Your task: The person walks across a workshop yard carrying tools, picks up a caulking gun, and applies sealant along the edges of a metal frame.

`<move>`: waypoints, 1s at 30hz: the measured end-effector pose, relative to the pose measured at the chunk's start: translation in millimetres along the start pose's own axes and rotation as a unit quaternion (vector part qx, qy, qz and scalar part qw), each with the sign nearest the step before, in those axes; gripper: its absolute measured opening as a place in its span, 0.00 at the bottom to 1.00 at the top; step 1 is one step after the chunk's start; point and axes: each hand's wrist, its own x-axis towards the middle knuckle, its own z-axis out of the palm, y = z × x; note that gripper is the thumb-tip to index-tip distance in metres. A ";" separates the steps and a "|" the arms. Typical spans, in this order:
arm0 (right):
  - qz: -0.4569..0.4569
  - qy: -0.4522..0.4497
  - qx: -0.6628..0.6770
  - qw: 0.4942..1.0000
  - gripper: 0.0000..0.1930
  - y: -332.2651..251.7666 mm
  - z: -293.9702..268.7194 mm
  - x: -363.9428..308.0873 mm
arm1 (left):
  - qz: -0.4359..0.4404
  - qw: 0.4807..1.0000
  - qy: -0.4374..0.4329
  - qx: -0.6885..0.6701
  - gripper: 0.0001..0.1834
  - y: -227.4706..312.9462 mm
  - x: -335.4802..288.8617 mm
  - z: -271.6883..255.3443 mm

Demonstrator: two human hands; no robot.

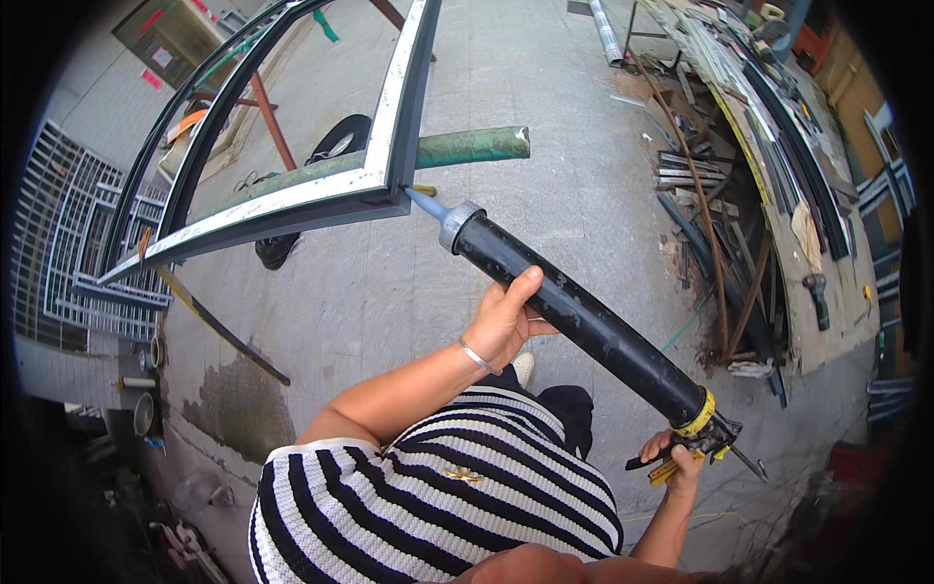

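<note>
A long black caulking gun [584,316] lies slantwise across the view, its grey-blue nozzle [428,205] pointing up and left. The nozzle tip meets the near right corner of a dark window frame [292,216] with a white-covered face. My left hand [508,313] is wrapped under the barrel near its front half, thumb on top. At the back end, below the yellow collar, my right hand [673,459] grips the handle and the yellow trigger. Whether the trigger is squeezed fully I cannot tell.
Beneath the frame rests a green padded bar [477,146]. To the right stands a workbench [827,331] with metal profiles and a drill [816,300]; scrap pieces [691,170] are heaped beside it. White grilles [68,219] lean at the left, and a thin bar [229,331] slants below the frame.
</note>
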 end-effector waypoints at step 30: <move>0.142 -0.234 -0.067 0.959 0.17 -143.3 -83.2 232.1 | 0.155 0.948 0.271 -0.067 0.25 -7.0 85.7 72.6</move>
